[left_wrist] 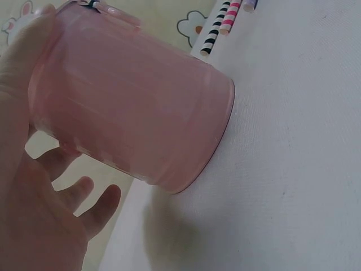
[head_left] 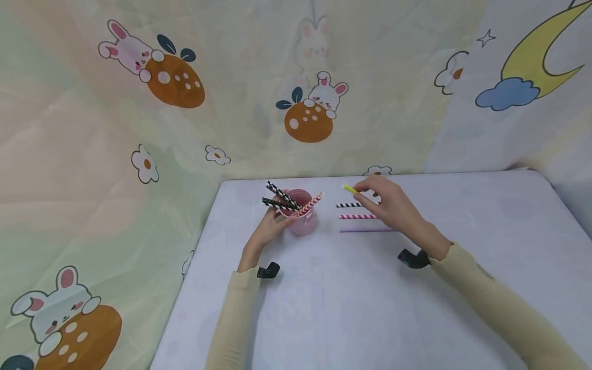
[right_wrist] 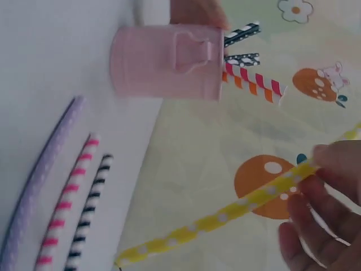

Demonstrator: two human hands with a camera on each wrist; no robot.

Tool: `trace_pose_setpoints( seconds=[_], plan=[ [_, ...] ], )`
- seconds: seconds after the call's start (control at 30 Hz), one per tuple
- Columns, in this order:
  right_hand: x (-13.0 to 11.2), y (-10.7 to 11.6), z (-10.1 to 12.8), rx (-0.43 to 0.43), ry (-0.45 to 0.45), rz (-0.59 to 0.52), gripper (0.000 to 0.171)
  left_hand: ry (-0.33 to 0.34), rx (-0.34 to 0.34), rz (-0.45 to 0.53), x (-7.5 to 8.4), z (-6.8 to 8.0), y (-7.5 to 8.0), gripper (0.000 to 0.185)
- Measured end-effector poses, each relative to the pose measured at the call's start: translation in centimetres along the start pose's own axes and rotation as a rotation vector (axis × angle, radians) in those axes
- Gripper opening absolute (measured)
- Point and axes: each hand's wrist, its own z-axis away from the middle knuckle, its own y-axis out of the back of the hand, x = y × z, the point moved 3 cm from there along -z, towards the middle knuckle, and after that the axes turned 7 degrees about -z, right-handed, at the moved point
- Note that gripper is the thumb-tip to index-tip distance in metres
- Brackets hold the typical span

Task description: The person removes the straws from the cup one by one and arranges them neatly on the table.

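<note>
The right hand [head_left: 390,203] pinches a yellow dotted paper straw [right_wrist: 208,223] between thumb and fingers, well apart from the cup. The left hand [head_left: 268,231] grips a pink cup [head_left: 302,226] near its rim; black-patterned straws [head_left: 283,197] and red-striped straws [right_wrist: 254,79] lean out of it. On the white table [head_left: 324,308], between the cup and the right forearm, lie black-striped [right_wrist: 87,212], pink-striped [right_wrist: 67,197] and purple dotted straws [right_wrist: 42,164], side by side.

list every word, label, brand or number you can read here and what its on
No text can be read.
Small dark mark on the right sleeve: too small to read.
Pink cup, yellow straw, other straws, backdrop: none visible.
</note>
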Motion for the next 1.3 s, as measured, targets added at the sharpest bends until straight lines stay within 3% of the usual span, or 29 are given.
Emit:
trace_pose_setpoints(
  seconds=[0.23, 0.37, 0.6, 0.83, 1.3],
  plan=[
    [-1.1, -0.7, 2.2, -0.121, 0.078, 0.328, 0.019, 0.013, 0.000, 0.010, 0.0, 0.0, 0.1, 0.105],
    [-1.6, -1.9, 3.4, -0.161, 0.073, 0.406, 0.020, 0.016, 0.001, 0.010, 0.0, 0.0, 0.1, 0.103],
    [-1.7, -4.3, 5.1, -0.286, 0.030, 0.543, 0.019, 0.011, 0.003, 0.007, 0.1, 0.0, 0.1, 0.080],
    [-0.5, -6.6, 6.2, -0.434, -0.061, 0.613, 0.015, 0.036, -0.004, 0.024, 0.3, 0.0, 0.1, 0.082],
    [1.5, -8.2, 6.8, -0.461, -0.114, 0.640, 0.018, -0.007, 0.006, 0.019, 0.1, -0.1, -0.1, 0.109]
  ],
)
